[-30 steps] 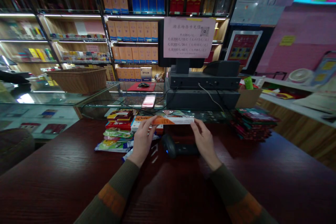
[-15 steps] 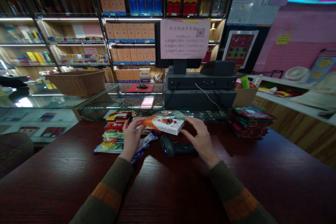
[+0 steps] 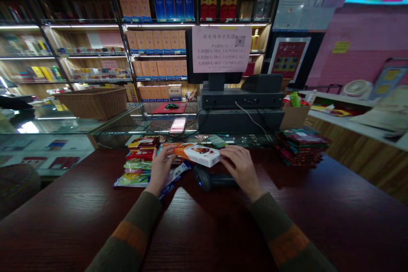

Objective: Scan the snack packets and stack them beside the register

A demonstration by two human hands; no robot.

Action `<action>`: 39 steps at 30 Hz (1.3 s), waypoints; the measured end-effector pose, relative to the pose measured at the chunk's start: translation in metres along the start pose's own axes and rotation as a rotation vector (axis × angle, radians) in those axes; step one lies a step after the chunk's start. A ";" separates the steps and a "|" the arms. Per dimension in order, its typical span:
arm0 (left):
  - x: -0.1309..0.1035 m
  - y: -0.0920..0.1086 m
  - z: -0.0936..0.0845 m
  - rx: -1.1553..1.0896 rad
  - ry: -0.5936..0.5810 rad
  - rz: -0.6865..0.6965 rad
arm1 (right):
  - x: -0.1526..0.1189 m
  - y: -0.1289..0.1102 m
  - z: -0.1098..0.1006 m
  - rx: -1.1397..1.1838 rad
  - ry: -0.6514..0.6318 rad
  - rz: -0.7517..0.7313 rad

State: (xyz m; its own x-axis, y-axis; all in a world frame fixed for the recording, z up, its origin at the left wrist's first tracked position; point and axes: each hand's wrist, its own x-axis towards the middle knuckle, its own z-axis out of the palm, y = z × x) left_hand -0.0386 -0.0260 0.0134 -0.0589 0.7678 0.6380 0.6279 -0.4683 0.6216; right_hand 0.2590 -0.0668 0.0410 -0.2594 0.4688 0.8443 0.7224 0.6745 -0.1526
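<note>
An orange and white snack box (image 3: 204,155) is held level above the dark wooden counter, its picture side up. My left hand (image 3: 161,170) grips the orange left end between thumb and fingers. At the white right end, the fingertips of my right hand (image 3: 240,170) close on the corner. Below the box lies a black barcode scanner (image 3: 212,179) with a small blue light. Close behind and beside my left hand are several packets: a green and yellow bag (image 3: 134,174), red packs (image 3: 140,154) and a blue and white wrapper (image 3: 180,172), partly hidden by the hand.
A stack of dark red and green packs (image 3: 302,148) stands on the right of the counter (image 3: 204,229). Behind are a glass case, a cash register (image 3: 240,110) with a pink notice (image 3: 219,49), a phone-like bright item (image 3: 177,125) and a wicker basket (image 3: 95,104).
My right hand has moved in to the left, its spread thumb and fingers closing on the box's right end. The box has dipped slightly. My left hand keeps its hold.
</note>
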 end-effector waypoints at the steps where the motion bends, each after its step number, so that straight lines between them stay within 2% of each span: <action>1: 0.000 0.001 0.000 0.028 0.001 0.014 | 0.000 -0.001 -0.001 -0.014 0.002 -0.010; 4: -0.001 0.005 0.001 0.165 0.061 0.098 | 0.002 -0.006 -0.003 -0.072 0.023 -0.027; 7: -0.002 0.017 0.002 0.310 0.141 0.250 | 0.004 -0.012 -0.003 -0.130 0.060 -0.023; 10: -0.003 0.034 0.002 0.359 0.119 0.434 | 0.006 -0.015 -0.001 -0.159 0.079 -0.029; 13: -0.006 0.051 0.002 0.336 0.032 0.548 | 0.005 -0.017 0.003 -0.172 0.053 -0.023; 16: -0.009 0.061 0.001 0.324 0.008 0.566 | 0.005 -0.020 0.006 -0.176 0.016 -0.009; 19: -0.010 0.063 0.000 0.323 0.029 0.577 | 0.006 -0.025 0.009 -0.183 0.008 0.001; 25: -0.010 0.056 0.001 0.316 0.057 0.560 | 0.007 -0.028 0.016 -0.180 -0.007 0.002; 32: -0.008 0.040 -0.004 0.308 0.124 0.468 | -0.004 -0.014 0.020 -0.073 -0.079 0.026; 35: -0.006 0.035 -0.011 0.310 0.178 0.437 | -0.014 -0.008 0.014 -0.002 -0.200 0.045; 39: -0.005 0.033 -0.018 0.316 0.227 0.438 | -0.024 -0.008 0.004 0.091 -0.460 0.023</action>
State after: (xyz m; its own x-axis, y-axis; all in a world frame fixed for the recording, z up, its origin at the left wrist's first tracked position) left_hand -0.0312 -0.0531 0.0387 0.1156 0.4027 0.9080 0.8300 -0.5414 0.1345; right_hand 0.2568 -0.0805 0.0199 -0.5160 0.6747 0.5278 0.6776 0.6984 -0.2303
